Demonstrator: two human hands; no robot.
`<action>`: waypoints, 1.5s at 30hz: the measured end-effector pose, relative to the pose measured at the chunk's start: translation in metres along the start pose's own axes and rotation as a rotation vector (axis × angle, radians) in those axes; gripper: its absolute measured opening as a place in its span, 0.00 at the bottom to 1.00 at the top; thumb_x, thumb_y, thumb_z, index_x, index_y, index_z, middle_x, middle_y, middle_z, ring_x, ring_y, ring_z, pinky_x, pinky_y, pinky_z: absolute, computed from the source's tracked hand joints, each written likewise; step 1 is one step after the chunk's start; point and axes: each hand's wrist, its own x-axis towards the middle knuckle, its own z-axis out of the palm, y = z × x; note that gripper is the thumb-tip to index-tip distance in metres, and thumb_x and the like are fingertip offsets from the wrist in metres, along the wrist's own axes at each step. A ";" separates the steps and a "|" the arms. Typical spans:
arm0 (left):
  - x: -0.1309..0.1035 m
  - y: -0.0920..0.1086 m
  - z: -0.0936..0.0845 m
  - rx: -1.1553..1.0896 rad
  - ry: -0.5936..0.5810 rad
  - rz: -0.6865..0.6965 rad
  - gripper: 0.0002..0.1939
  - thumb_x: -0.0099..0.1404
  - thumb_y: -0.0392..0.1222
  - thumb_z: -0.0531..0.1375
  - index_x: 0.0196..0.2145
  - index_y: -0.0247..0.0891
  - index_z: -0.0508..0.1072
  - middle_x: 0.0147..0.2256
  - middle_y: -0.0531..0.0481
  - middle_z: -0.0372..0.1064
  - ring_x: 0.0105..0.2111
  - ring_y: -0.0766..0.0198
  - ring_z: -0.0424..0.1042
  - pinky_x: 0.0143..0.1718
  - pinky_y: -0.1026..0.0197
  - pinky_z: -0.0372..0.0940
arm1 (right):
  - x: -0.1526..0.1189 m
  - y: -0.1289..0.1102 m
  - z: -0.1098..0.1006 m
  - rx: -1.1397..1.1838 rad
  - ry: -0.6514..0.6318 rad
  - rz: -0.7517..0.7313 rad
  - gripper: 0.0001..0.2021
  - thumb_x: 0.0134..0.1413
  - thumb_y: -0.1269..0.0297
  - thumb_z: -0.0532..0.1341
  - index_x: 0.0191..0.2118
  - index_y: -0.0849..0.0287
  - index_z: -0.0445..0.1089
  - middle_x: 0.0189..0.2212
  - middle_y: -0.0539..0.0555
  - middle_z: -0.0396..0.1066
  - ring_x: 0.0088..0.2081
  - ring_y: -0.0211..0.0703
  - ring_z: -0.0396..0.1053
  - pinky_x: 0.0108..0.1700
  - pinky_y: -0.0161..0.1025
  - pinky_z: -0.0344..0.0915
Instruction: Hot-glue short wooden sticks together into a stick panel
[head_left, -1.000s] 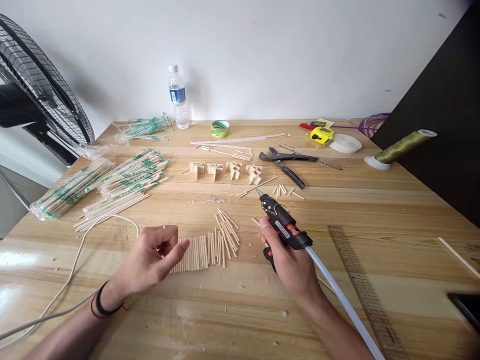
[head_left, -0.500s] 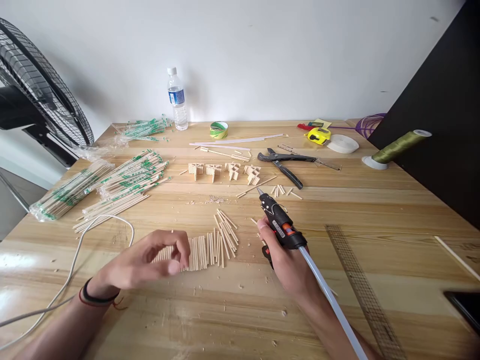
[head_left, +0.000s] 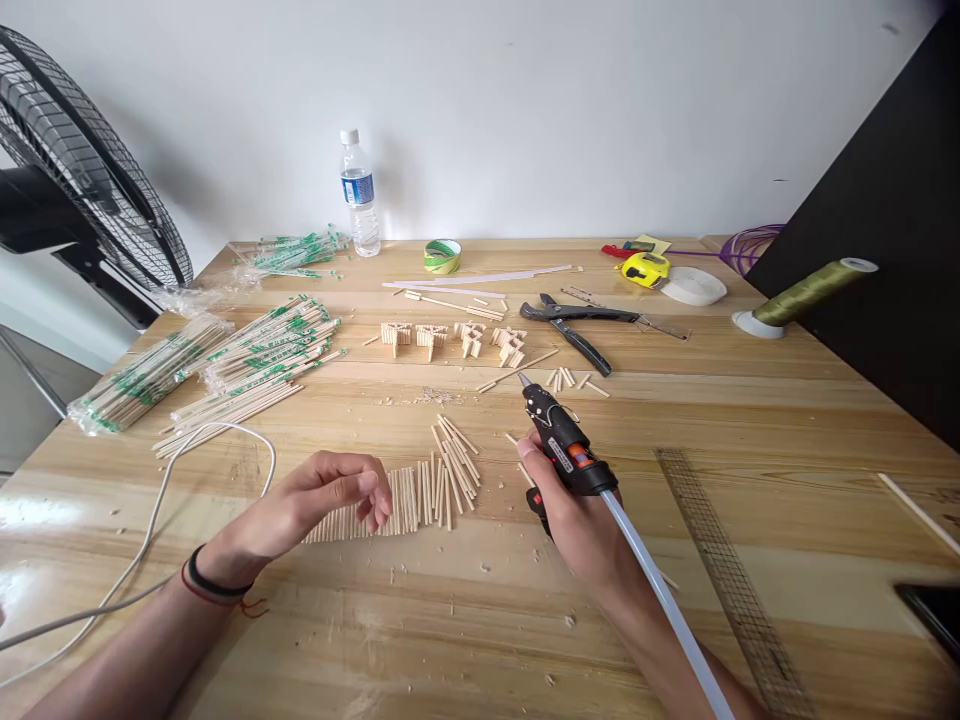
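Note:
My right hand [head_left: 574, 510] is wrapped round a black glue gun [head_left: 562, 440], its nozzle pointing up and to the left, with a long glue stick [head_left: 660, 590] coming out of its back. Over the left part of a row of short wooden sticks [head_left: 401, 500] hovers my left hand [head_left: 330, 495], fingers curled, thumb near the index finger; whether anything is between them cannot be made out. Loose short sticks [head_left: 456, 455] fan out at the row's right end. Farther back stand several small stick assemblies [head_left: 431, 338] in a line.
Wrapped stick bundles [head_left: 262, 345] and a white cable [head_left: 154, 520] lie at left, near a fan [head_left: 90, 170]. A bottle [head_left: 361, 200] stands at the back. Black cutters [head_left: 574, 325], a clear ruler [head_left: 720, 570], a yellow tape measure [head_left: 643, 268] and a thread spool [head_left: 806, 295] are at right.
My left hand has shifted slightly right, its thumb now drawn up closer to the index finger. My right hand still holds the glue gun. The whole view has shifted slightly.

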 end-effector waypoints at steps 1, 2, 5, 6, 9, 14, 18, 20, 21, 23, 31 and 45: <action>0.000 -0.001 0.002 -0.010 0.009 -0.015 0.21 0.77 0.53 0.56 0.36 0.35 0.80 0.34 0.45 0.75 0.34 0.61 0.70 0.39 0.58 0.64 | 0.000 -0.001 -0.001 -0.003 -0.006 0.004 0.14 0.58 0.48 0.62 0.35 0.55 0.70 0.29 0.51 0.69 0.32 0.46 0.68 0.36 0.42 0.67; 0.001 -0.001 0.003 -0.020 0.011 -0.029 0.21 0.77 0.53 0.56 0.37 0.35 0.80 0.34 0.45 0.75 0.34 0.61 0.71 0.39 0.58 0.65 | 0.000 -0.001 -0.001 -0.006 -0.014 0.007 0.14 0.58 0.48 0.62 0.35 0.55 0.70 0.29 0.51 0.69 0.32 0.46 0.67 0.35 0.41 0.67; 0.001 0.000 0.006 -0.032 -0.004 -0.053 0.20 0.76 0.53 0.58 0.37 0.35 0.80 0.34 0.44 0.75 0.34 0.61 0.71 0.39 0.58 0.66 | -0.001 0.000 -0.002 -0.008 -0.034 0.016 0.15 0.58 0.47 0.62 0.36 0.54 0.70 0.29 0.51 0.69 0.32 0.46 0.67 0.33 0.40 0.66; 0.001 0.000 0.007 -0.030 -0.011 -0.057 0.20 0.76 0.53 0.58 0.37 0.35 0.79 0.34 0.44 0.75 0.34 0.61 0.71 0.39 0.58 0.66 | -0.001 0.000 -0.002 -0.009 -0.038 0.017 0.15 0.59 0.47 0.62 0.36 0.54 0.70 0.30 0.51 0.70 0.32 0.46 0.67 0.33 0.40 0.66; 0.001 0.002 0.008 -0.018 -0.016 -0.070 0.20 0.76 0.53 0.58 0.37 0.35 0.79 0.35 0.44 0.75 0.34 0.61 0.71 0.39 0.58 0.67 | -0.001 0.002 -0.001 -0.006 -0.048 0.013 0.15 0.59 0.48 0.62 0.36 0.55 0.70 0.30 0.51 0.69 0.31 0.45 0.66 0.33 0.40 0.66; 0.002 0.006 0.009 0.036 -0.019 -0.078 0.20 0.76 0.55 0.58 0.37 0.35 0.78 0.34 0.45 0.74 0.34 0.62 0.71 0.40 0.58 0.67 | 0.000 0.004 -0.002 -0.014 -0.054 0.006 0.14 0.60 0.48 0.62 0.35 0.55 0.69 0.29 0.51 0.69 0.31 0.45 0.66 0.34 0.40 0.66; 0.003 0.009 0.012 0.123 -0.004 -0.060 0.20 0.76 0.55 0.57 0.36 0.35 0.76 0.33 0.47 0.73 0.34 0.62 0.70 0.40 0.59 0.66 | -0.001 0.003 -0.002 -0.026 -0.052 0.009 0.14 0.60 0.48 0.61 0.36 0.55 0.70 0.29 0.51 0.69 0.31 0.45 0.66 0.34 0.40 0.65; 0.003 0.009 0.013 0.175 0.007 -0.044 0.20 0.77 0.54 0.55 0.36 0.36 0.75 0.33 0.48 0.72 0.35 0.62 0.70 0.39 0.59 0.66 | -0.001 0.002 -0.002 -0.021 -0.053 0.019 0.15 0.60 0.48 0.62 0.36 0.55 0.70 0.29 0.51 0.69 0.31 0.44 0.65 0.33 0.40 0.65; 0.003 0.009 0.013 0.216 0.015 -0.029 0.20 0.78 0.53 0.54 0.35 0.36 0.75 0.33 0.48 0.72 0.35 0.62 0.70 0.39 0.60 0.65 | -0.001 0.002 -0.002 -0.013 -0.055 0.027 0.15 0.59 0.47 0.62 0.36 0.55 0.70 0.28 0.51 0.68 0.31 0.44 0.65 0.32 0.40 0.65; 0.002 0.008 0.015 0.352 0.049 0.011 0.20 0.78 0.51 0.53 0.33 0.37 0.72 0.33 0.49 0.71 0.34 0.63 0.69 0.39 0.60 0.64 | -0.001 0.001 -0.002 0.006 -0.067 0.048 0.16 0.58 0.46 0.63 0.35 0.56 0.70 0.27 0.50 0.67 0.30 0.44 0.65 0.31 0.39 0.64; 0.004 -0.005 0.021 0.858 0.186 0.228 0.07 0.73 0.45 0.61 0.39 0.39 0.71 0.47 0.43 0.71 0.46 0.56 0.71 0.49 0.53 0.67 | -0.001 0.000 -0.001 0.023 -0.088 0.076 0.18 0.56 0.44 0.63 0.33 0.55 0.69 0.25 0.49 0.65 0.27 0.43 0.62 0.30 0.40 0.62; 0.005 -0.018 0.021 1.026 0.137 0.269 0.26 0.67 0.39 0.67 0.59 0.44 0.65 0.57 0.41 0.69 0.55 0.48 0.69 0.58 0.43 0.66 | -0.003 0.003 0.000 -0.015 -0.137 0.009 0.14 0.60 0.49 0.62 0.34 0.55 0.71 0.25 0.48 0.66 0.27 0.43 0.64 0.30 0.39 0.64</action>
